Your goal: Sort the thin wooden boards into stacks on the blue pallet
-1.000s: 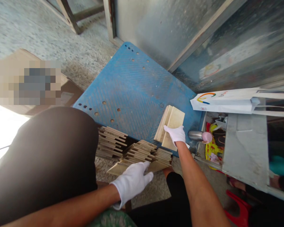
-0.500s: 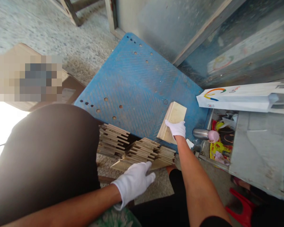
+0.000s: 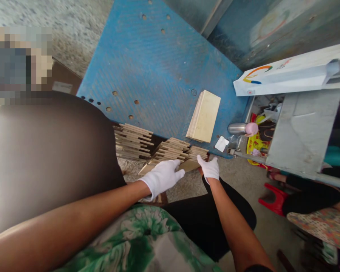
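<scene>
Both my hands wear white gloves. My left hand is over the near edge of a thin, pale wooden board, fingers stretched and thumb apart. Whether it touches the board I cannot tell. My right hand is by the board's right end, beside a short stack of wooden slats, with thumb and fingers spread. More staggered stacks of slats and slats stand to the left, along the blue pallet's near side. A pile of thin wooden boards lies untouched on the blue pallet.
On the pallet's right side are a steel bottle with a pink cap, a white paper scrap and a white paper bag. A metal cabinet stands at right. Farther back are a red stool and a seated person.
My right hand has let go of the board pile on the pallet and come back toward the slat stacks. My left hand has moved closer to the near board. The view has tilted downward.
</scene>
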`<state>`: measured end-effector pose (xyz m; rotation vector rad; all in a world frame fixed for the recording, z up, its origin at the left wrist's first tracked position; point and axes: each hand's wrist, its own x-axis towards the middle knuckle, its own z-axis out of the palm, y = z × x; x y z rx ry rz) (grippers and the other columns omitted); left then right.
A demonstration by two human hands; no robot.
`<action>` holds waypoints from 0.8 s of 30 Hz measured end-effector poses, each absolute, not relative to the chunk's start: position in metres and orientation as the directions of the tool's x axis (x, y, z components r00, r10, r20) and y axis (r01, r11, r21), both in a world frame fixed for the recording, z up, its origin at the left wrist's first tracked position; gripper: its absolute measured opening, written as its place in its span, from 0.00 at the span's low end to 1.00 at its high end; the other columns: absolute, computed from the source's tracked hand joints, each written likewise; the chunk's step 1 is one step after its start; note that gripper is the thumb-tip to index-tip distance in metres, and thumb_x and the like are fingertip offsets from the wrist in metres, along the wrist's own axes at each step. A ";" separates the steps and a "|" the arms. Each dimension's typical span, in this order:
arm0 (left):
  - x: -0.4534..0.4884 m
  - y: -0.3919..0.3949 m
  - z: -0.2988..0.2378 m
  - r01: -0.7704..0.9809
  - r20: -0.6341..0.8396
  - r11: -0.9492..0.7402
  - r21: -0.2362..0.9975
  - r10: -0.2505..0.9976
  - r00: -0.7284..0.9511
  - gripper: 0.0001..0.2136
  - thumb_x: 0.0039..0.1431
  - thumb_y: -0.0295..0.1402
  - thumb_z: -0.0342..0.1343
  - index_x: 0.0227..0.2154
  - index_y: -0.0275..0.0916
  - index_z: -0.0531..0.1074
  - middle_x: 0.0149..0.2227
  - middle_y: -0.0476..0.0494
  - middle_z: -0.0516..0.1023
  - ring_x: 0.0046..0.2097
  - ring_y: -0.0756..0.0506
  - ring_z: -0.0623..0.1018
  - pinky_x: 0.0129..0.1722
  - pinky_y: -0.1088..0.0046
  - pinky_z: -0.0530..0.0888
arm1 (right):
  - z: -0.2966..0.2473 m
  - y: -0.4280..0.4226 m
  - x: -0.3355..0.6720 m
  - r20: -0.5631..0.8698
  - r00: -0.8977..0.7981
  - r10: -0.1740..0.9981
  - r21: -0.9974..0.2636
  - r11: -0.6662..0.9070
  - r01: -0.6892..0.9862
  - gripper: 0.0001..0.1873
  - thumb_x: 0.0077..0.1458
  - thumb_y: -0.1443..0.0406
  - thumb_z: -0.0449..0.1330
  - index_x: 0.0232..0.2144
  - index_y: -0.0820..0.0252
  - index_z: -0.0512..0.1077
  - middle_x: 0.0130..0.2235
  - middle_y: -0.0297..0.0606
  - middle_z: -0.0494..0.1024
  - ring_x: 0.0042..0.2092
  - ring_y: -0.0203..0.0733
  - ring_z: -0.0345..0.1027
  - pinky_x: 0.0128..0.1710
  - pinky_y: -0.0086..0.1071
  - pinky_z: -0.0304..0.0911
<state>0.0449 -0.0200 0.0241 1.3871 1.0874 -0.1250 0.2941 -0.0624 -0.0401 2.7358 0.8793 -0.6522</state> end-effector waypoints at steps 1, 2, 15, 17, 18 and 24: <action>0.045 -0.020 0.024 0.652 -0.671 0.250 0.715 0.507 0.541 0.21 0.59 0.42 0.48 0.50 0.36 0.71 0.47 0.38 0.78 0.48 0.41 0.77 0.48 0.69 0.71 | -0.043 -0.073 0.289 -0.515 0.719 0.467 0.064 -0.815 0.575 0.64 0.37 0.40 0.62 0.62 0.82 0.50 0.54 0.65 0.68 0.56 0.58 0.63 0.54 0.38 0.59; 0.045 -0.019 0.024 0.657 -0.669 0.240 0.715 0.507 0.543 0.21 0.59 0.41 0.48 0.50 0.36 0.71 0.47 0.38 0.78 0.48 0.42 0.77 0.48 0.70 0.71 | -0.048 -0.080 0.284 -0.551 0.712 0.435 0.079 -0.822 0.564 0.69 0.34 0.40 0.64 0.63 0.85 0.44 0.56 0.67 0.65 0.58 0.59 0.61 0.55 0.38 0.58; 0.041 -0.020 0.010 0.737 -0.701 0.160 0.656 0.490 0.518 0.23 0.59 0.42 0.46 0.52 0.34 0.69 0.51 0.35 0.75 0.52 0.39 0.75 0.53 0.68 0.69 | -0.102 -0.083 0.245 -0.469 0.820 0.327 0.011 -0.927 0.376 0.76 0.33 0.44 0.68 0.63 0.83 0.27 0.63 0.72 0.46 0.65 0.60 0.43 0.59 0.39 0.52; 0.042 -0.020 0.010 0.741 -0.703 0.154 0.654 0.486 0.519 0.23 0.59 0.42 0.46 0.52 0.34 0.69 0.51 0.34 0.75 0.53 0.39 0.75 0.53 0.68 0.69 | -0.100 -0.084 0.246 -0.452 0.832 0.321 0.021 -0.929 0.369 0.75 0.32 0.43 0.67 0.64 0.80 0.29 0.61 0.72 0.52 0.63 0.61 0.50 0.57 0.41 0.56; 0.042 -0.020 0.009 0.741 -0.704 0.153 0.654 0.482 0.522 0.23 0.59 0.42 0.46 0.51 0.33 0.69 0.51 0.34 0.75 0.52 0.39 0.75 0.53 0.68 0.69 | -0.098 -0.084 0.247 -0.443 0.837 0.320 0.030 -0.928 0.371 0.74 0.32 0.43 0.67 0.64 0.79 0.31 0.59 0.71 0.55 0.61 0.61 0.53 0.55 0.42 0.58; 0.041 -0.021 0.008 0.737 -0.711 0.175 0.652 0.479 0.515 0.22 0.59 0.42 0.47 0.51 0.34 0.70 0.51 0.33 0.75 0.53 0.39 0.74 0.53 0.67 0.68 | -0.087 -0.084 0.248 -0.416 0.840 0.349 0.059 -0.911 0.408 0.69 0.31 0.40 0.66 0.63 0.75 0.42 0.54 0.68 0.64 0.55 0.60 0.63 0.48 0.43 0.64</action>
